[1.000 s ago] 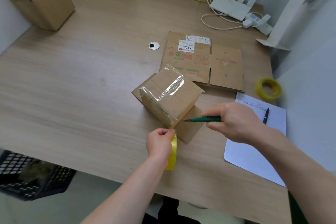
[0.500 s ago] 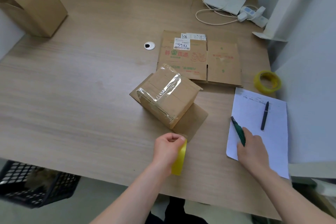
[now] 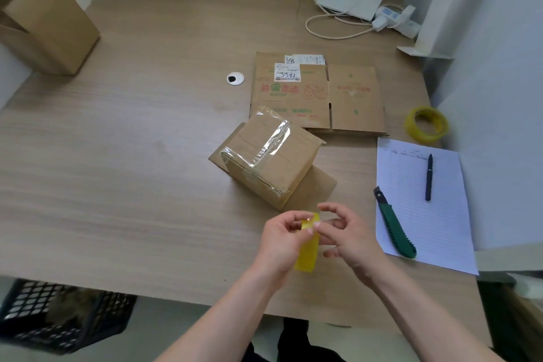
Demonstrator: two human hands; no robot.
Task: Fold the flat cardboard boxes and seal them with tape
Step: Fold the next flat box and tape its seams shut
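We held the tape roll over the table's near edge, just short of the taped box. Our left hand gripped it; our right hand, fingers loosely curled, picked at its rim (probably the loose end). Best to peel slowly and evenly, keeping the knife close by.

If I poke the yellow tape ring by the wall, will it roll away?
Probably not: the tape ring lies flat on its side on the table, so a poke would likely just slide it. It looks thin and hollow, so probably light. Stood on edge, it could roll.
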